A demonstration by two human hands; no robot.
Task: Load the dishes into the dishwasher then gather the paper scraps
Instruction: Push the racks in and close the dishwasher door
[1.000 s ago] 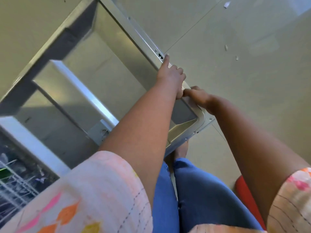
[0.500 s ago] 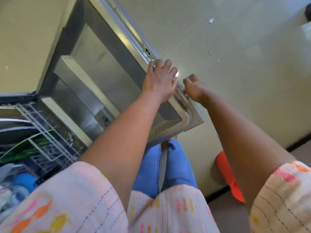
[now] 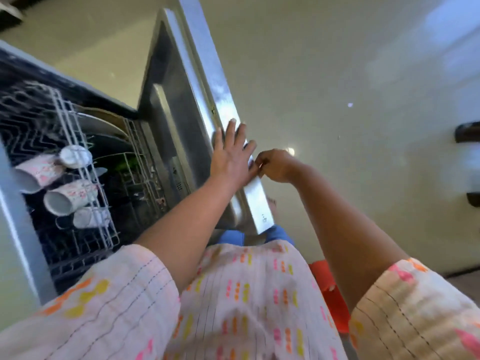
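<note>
The steel dishwasher door [image 3: 181, 105] stands half raised, its inner face towards the racks. My left hand [image 3: 231, 154] lies flat on the door's top edge with fingers spread. My right hand [image 3: 275, 165] pinches the same edge from the outer side. Inside, a white wire rack [image 3: 78, 141] holds three pink-patterned mugs [image 3: 70, 197] on their sides, and plates [image 3: 104, 126] stand behind them. A small paper scrap [image 3: 350, 105] lies on the pale floor to the right.
A red object [image 3: 330, 294] sits on the floor by my right leg. Dark furniture feet [image 3: 467, 132] show at the right edge. The pale tiled floor [image 3: 337, 61] stretches beyond the door.
The door has swung up from nearly flat to steeply tilted under both hands. My left hand's fingers have flattened out on the edge. The loaded racks have come into view.
</note>
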